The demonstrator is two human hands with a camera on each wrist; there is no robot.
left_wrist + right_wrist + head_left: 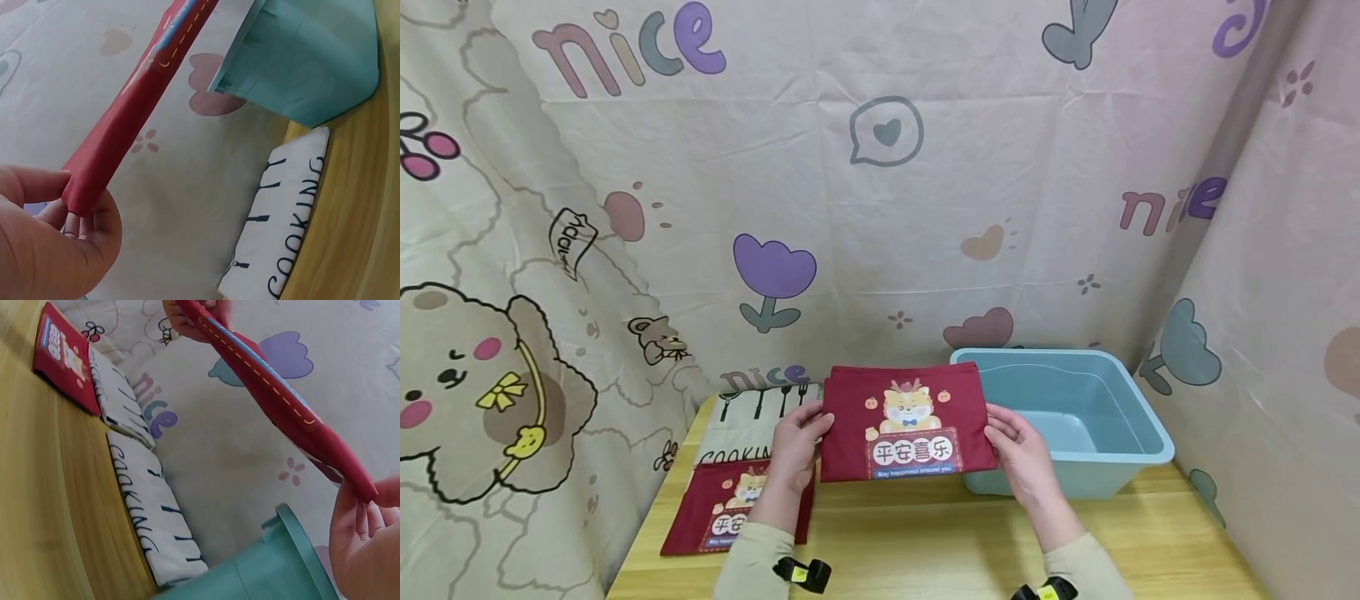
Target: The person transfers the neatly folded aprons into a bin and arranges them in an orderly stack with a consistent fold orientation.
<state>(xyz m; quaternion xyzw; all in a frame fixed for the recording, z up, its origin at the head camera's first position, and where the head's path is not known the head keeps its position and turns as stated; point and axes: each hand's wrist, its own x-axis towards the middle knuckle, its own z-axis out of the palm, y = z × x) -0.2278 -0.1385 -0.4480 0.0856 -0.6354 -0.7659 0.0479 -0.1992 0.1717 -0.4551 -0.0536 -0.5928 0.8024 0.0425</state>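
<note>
Inventory on my feeds: two hands, two folded red cloths, two folded white cloths, one blue bin [1120,458], two wrist cameras [803,573].

Hand state: the left hand [797,442] pinches the left edge of the held red cloth [910,421] between thumb and fingers. The right hand [1021,446] pinches the opposite edge in the same manner. I read the held red cloth as raised above the wooden table [910,542], its print facing the head camera.

Placement: the second red cloth [700,508] lies at the left of the table, with the first white cloth [752,412] just beyond it.

View comparison: from the head I count only one white cloth. The right wrist view adds the second white cloth [156,512], lying between the first and the bin. The head view alone gives me the bin's interior; both wrist views give its outer wall. Both wrist views present the held cloth nearly edge-on, whereas the head view presents its printed face.
</note>
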